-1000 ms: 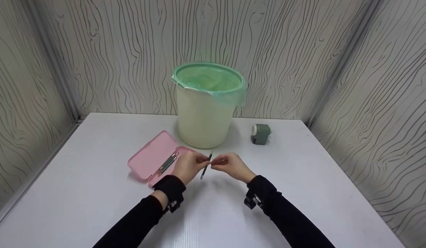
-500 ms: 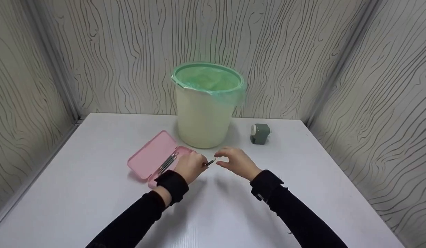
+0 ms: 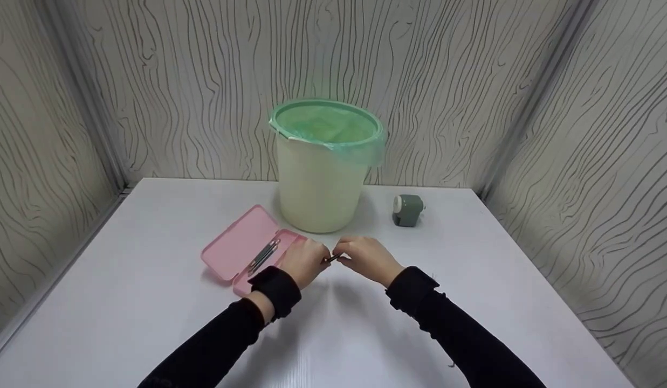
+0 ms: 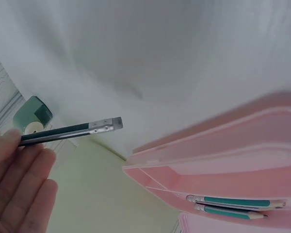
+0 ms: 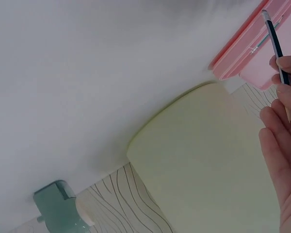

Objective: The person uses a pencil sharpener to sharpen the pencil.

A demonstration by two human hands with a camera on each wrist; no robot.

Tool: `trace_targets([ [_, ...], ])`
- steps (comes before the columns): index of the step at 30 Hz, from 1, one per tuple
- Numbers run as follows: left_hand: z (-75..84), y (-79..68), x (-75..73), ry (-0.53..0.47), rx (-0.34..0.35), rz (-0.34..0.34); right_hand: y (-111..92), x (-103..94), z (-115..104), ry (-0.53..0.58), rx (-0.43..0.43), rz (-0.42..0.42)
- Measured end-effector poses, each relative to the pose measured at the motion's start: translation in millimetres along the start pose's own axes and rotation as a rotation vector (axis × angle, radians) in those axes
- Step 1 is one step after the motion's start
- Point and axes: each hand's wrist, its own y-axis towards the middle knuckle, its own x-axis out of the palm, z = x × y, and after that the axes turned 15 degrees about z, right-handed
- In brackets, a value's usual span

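Note:
A dark pencil (image 3: pixel 333 258) is held up between my two hands above the table. My left hand (image 3: pixel 305 261) pinches it by the shaft; its silver ferrule and grey eraser (image 4: pixel 106 125) stick out in the left wrist view. At the sharpened end, the fingers and thumb of my right hand (image 3: pixel 370 260) close on the pencil, and its wooden tip (image 5: pixel 289 115) shows beside them in the right wrist view. Just left of my left hand lies an open pink pencil case (image 3: pixel 240 243) with green-and-silver pencils (image 4: pixel 233 201) in it.
Behind the hands stands a tall cream bin (image 3: pixel 320 188) with a green rim and green liner bag. A small green device (image 3: pixel 408 210) with a white round part, resembling a desk pencil sharpener, sits at the back right. Patterned walls enclose the white table (image 3: pixel 150 323).
The left hand has turned the pencil from nearly upright to a flatter slant. The right hand drew back a little and opened, then came back in and took hold of the pencil's tip end.

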Motion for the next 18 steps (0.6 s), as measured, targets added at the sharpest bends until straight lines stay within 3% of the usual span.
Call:
trace_targets([
  [7,-5.2,-4.8,0.6,-0.074,-0.086,-0.031,-3.3,0.4,3.8,0.051,0.043,0.055],
  [11,-11.4,-11.8,-2.4,-0.115,-0.15,-0.052,-8.9,-1.1,8.6,0.122,0.128,0.102],
  [18,-21.2,-21.3,-7.3,-0.144,-0.18,-0.045,-24.1,0.1,19.5,0.283,0.295,0.145],
])
